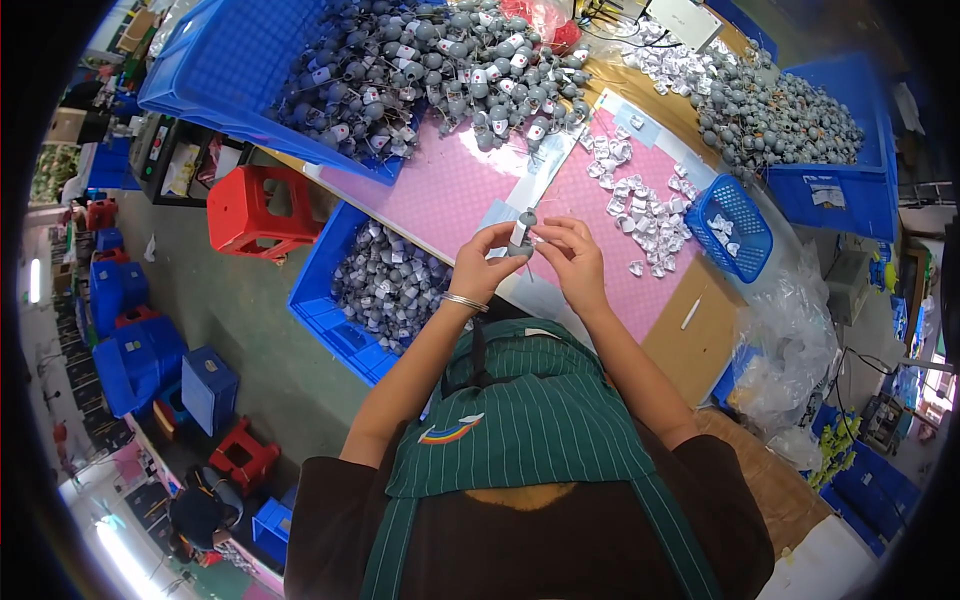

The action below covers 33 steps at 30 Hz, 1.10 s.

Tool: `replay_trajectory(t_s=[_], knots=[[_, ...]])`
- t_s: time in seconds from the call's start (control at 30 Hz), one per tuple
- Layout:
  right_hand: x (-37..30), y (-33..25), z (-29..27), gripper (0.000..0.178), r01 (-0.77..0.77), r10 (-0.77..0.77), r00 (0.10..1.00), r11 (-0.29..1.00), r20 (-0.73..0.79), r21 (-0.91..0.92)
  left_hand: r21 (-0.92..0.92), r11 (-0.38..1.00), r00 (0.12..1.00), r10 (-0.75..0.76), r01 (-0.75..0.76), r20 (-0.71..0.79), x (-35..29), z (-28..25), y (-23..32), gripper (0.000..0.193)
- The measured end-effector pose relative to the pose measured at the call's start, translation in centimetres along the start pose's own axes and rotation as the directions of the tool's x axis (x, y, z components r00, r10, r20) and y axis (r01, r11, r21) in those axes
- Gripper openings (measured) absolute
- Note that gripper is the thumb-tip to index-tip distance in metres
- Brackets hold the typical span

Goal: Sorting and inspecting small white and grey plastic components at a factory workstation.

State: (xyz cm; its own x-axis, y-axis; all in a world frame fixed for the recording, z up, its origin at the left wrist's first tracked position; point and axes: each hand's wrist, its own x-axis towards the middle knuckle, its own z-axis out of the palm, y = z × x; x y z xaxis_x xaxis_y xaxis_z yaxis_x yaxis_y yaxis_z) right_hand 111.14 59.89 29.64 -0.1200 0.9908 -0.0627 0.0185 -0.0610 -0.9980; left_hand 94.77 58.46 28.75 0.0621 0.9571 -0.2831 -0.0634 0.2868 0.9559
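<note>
In front of my waist, over the near edge of the pink work mat (440,185), a small grey rounded part with a white piece on its side (521,233) is held up. My left hand (482,264) pinches it from the left between thumb and fingers. From the right, the fingertips of my right hand (577,262) close in against the same part; they cover some of it. Loose white plastic pieces (640,215) lie scattered on the mat to the right. A large heap of similar grey parts with wires (450,70) spreads beyond my hands.
A blue crate (215,95) lies tipped at the far left; another blue crate (365,345) of grey parts stands lower left. A small blue basket (745,255) holds white pieces. Further right are a grey heap (775,115), a white pen (691,313) and clear plastic bags (785,340). Red stool (245,210) at left.
</note>
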Motion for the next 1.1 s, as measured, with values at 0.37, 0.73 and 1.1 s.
replay_trajectory(t_s=[0.37,0.73,1.1], knots=[[-0.8,-0.1,0.8,0.031,0.128,-0.119,0.984,0.99,-0.136,0.06,0.039,0.999,1.0,0.004,-0.004,-0.001,-0.2,0.5,-0.2,0.048],[-0.6,0.4,-0.1,0.035,-0.198,0.201,0.98,0.961,0.001,0.196,0.092,0.994,0.998,0.05,-0.053,0.033,-0.8,0.2,0.0,0.046],[0.0,2.0,-1.7,0.046,-0.389,0.272,0.897,0.858,0.348,0.334,0.088,0.996,0.961,-0.032,0.008,0.274,-1.4,-0.4,1.4,0.045]])
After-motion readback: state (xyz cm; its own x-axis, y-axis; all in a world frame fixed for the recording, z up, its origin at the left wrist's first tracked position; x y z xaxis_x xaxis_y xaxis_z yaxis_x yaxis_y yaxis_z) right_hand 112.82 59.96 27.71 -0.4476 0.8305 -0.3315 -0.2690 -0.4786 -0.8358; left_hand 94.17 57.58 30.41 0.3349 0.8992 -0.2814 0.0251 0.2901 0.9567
